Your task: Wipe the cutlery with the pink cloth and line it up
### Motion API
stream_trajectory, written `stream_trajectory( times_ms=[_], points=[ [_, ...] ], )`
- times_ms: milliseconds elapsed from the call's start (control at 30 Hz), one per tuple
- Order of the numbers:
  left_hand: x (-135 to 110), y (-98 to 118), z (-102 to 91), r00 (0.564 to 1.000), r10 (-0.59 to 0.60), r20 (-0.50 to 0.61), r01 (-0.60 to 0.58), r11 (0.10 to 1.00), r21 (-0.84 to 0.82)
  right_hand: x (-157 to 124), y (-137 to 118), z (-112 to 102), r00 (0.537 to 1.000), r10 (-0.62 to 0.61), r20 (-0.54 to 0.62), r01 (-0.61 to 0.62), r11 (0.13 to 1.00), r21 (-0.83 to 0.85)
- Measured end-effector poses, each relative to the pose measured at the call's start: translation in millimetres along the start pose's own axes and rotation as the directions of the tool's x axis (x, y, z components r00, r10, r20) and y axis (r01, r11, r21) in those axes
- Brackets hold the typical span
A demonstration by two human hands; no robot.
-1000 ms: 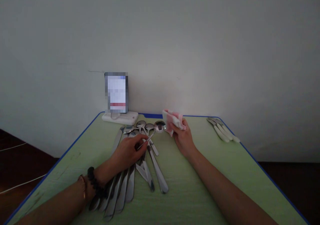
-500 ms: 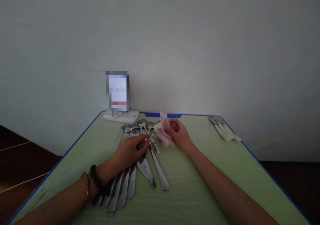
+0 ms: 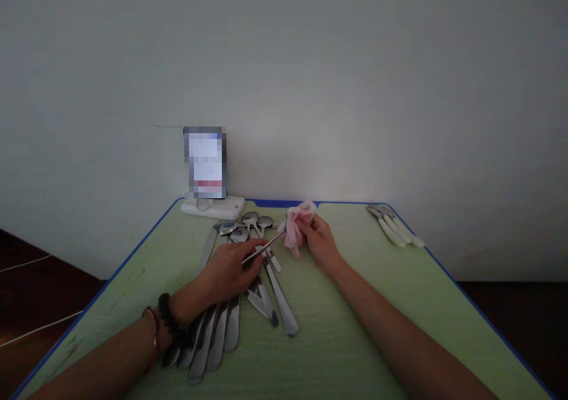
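Observation:
My left hand (image 3: pixel 233 268) is closed around the handle of a thin metal piece of cutlery (image 3: pixel 274 240), above a pile of cutlery. The far end of that piece goes into a crumpled pink and white cloth (image 3: pixel 293 229), so its kind is hidden. The cloth is pinched in my right hand (image 3: pixel 320 240), over the table's far middle. Under and around my left hand lie several spoons (image 3: pixel 250 218) and metal knives (image 3: pixel 207 247), with their handles (image 3: pixel 284 308) fanned toward me. My left hand and wrist cover part of the pile.
Several white-handled pieces of cutlery (image 3: pixel 393 228) lie at the far right corner of the green table (image 3: pixel 337 341). A phone (image 3: pixel 206 163) with a blurred screen stands at the back left, on a white base (image 3: pixel 213 208). Behind the table rises a grey wall (image 3: pixel 310 80).
The cloth has shifted up slightly and bunched around the end of the metal piece, with more of its shaft now showing. My right hand moved along with it; my left hand stays nearly in place.

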State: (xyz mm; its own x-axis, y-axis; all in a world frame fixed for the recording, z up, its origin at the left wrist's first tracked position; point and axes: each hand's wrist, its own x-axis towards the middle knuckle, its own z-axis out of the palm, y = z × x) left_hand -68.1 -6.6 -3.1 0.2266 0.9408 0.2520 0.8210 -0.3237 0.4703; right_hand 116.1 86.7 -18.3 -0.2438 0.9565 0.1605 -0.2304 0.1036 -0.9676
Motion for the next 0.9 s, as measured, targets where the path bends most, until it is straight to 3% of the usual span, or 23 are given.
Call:
stream_trajectory(
  times_ms=[100, 200, 500, 700, 800, 900],
  points=[
    [-1, -2, 1.6, 1.0, 0.014, -0.009, -0.014, 1.0, 0.017, 3, -4, -2, 0.996, 0.079, 0.037, -0.085, 0.971, 0.223],
    [-1, -3, 2.2, 1.0, 0.026, -0.016, -0.026, 0.999, 0.039, 3, -10, -2, 0.987, 0.121, 0.108, -0.15, 0.935, 0.321],
    [-3, -4, 2.6, 0.998, -0.03, -0.051, 0.035, 0.994, 0.104, 7, -9, -2, 0.975, 0.221, 0.034, -0.215, 0.882, 0.419],
    [-2, -5, 5.2, 0.998, -0.006, -0.06, 0.015, 0.988, 0.156, 3, -11, 0, 0.972, 0.207, 0.107, -0.232, 0.9, 0.368],
    [-3, -5, 5.0, 0.998, 0.007, -0.067, 0.004, 0.985, 0.17, 4, -8, 0, 0.968, 0.245, 0.046, -0.242, 0.883, 0.401],
    [-3, -4, 3.6, 0.996, 0.039, -0.086, -0.026, 0.989, 0.148, 9, -3, -1, 0.959, 0.255, -0.122, -0.155, 0.837, 0.525]
  ],
)
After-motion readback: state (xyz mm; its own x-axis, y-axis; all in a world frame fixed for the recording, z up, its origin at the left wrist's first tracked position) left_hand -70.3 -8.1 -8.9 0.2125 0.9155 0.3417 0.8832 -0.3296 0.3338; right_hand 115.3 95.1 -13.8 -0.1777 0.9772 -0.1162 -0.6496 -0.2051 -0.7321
